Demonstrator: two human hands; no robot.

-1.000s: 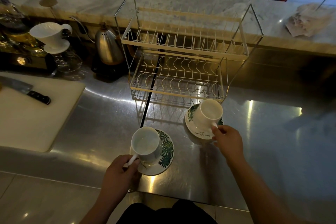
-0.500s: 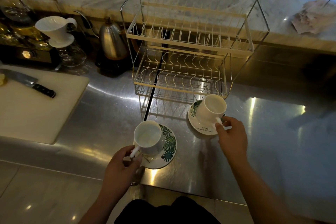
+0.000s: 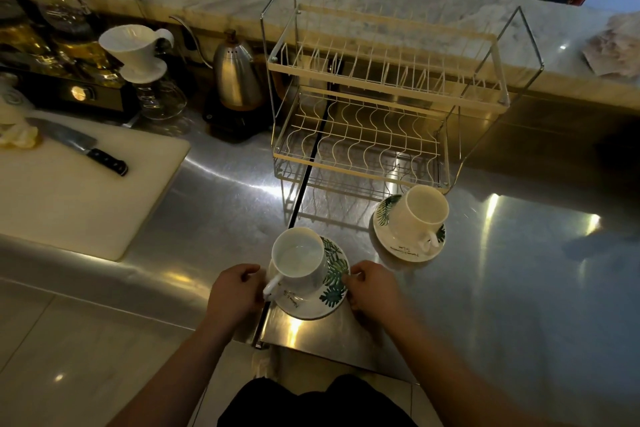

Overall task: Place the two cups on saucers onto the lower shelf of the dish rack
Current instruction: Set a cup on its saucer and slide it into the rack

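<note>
Two white cups stand on leaf-patterned saucers on the steel counter. The near cup [image 3: 299, 262] sits on its saucer [image 3: 329, 298] close to the counter's front edge. My left hand [image 3: 233, 291] grips that saucer's left rim by the cup handle, and my right hand [image 3: 372, 286] grips its right rim. The far cup [image 3: 420, 215] on its saucer [image 3: 403, 250] stands untouched just in front of the two-tier wire dish rack [image 3: 360, 135], whose lower shelf [image 3: 356, 146] holds nothing.
A white cutting board [image 3: 69, 191] with a knife [image 3: 86, 149] lies at the left. A steel kettle [image 3: 235, 76], a white dripper on a glass carafe [image 3: 142, 59] and glass jars stand behind it. A marble ledge runs behind the rack.
My right hand let go of the far cup and moved left to the near saucer's right rim. My left hand shifted from the cup handle to the saucer's left rim.
</note>
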